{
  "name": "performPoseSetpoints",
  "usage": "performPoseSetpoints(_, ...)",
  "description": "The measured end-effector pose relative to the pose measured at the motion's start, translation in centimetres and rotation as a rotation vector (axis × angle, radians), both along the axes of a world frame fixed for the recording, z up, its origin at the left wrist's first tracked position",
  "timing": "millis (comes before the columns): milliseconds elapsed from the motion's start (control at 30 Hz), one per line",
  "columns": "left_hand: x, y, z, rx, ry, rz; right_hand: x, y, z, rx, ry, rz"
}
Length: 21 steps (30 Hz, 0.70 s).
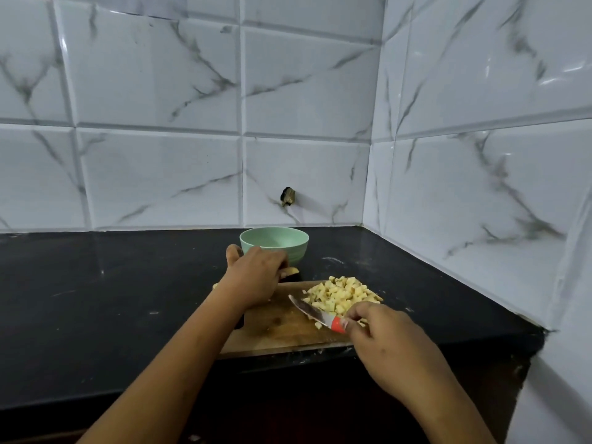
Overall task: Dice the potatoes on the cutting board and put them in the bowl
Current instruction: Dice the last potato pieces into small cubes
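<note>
Black countertop (96, 299) under marbled white wall tiles (144, 75). Lower centre, the right hand (387, 344) grasps the knife (312, 310) beside diced potatoes (342, 294) on the cutting board (282, 331). I cannot tell the left hand (253, 274)'s grip near the bowl (298, 251).

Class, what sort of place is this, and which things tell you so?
Probably a home kitchen corner: a black stone countertop, white marble-patterned wall tiles, and a wooden cutting board holding diced potato.

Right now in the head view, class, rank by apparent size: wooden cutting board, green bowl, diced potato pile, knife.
1. wooden cutting board
2. diced potato pile and green bowl: alike; the bowl sits farther off, so unranked
3. knife
</note>
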<state>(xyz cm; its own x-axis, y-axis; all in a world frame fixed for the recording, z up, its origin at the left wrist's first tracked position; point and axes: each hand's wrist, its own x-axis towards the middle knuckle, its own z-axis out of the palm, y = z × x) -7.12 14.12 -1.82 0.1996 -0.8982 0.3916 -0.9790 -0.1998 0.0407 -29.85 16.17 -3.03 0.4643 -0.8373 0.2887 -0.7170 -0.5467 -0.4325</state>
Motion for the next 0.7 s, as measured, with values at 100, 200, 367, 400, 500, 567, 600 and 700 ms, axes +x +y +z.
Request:
performPoseSetpoints(100, -1.0, 1.8, 0.3, -0.084, 0.028, 0.032, 0.9, -0.4, -0.1, -0.055, 0.035, -0.048)
performPoseSetpoints(200, -2.4, 3.2, -0.6, -0.061, 0.047, 0.04, 1.4, -0.9, 0.0, -0.084, 0.027, -0.103)
performPoseSetpoints(367, -3.5, 4.3, -2.3, -0.047, 0.085, 0.027, 1.3, -0.1, 0.0, -0.097, -0.014, -0.077)
performPoseSetpoints(400, -3.5, 4.5, -2.6, -0.06, 0.11, 0.025, 1.2, 0.3, 0.0, -0.101, -0.029, -0.059)
performPoseSetpoints(500, -3.7, 4.8, -3.3, -0.129, 0.153, 0.042, 1.2, 1.9, -0.2, -0.148, -0.052, -0.018)
performPoseSetpoints(567, -3.9, 5.0, -3.5, -0.16, 0.169, 0.065, 1.3, 2.9, -0.4, -0.184, 0.002, -0.01)
performPoseSetpoints(600, -4.0, 5.1, -3.6, -0.173, 0.172, 0.069, 1.4, 3.2, -0.7, -0.192, 0.041, -0.004)
performPoseSetpoints(700, -4.2, 5.3, -3.8, -0.202, 0.213, 0.064, 2.0, 3.3, -1.3, -0.178, 0.149, -0.004)
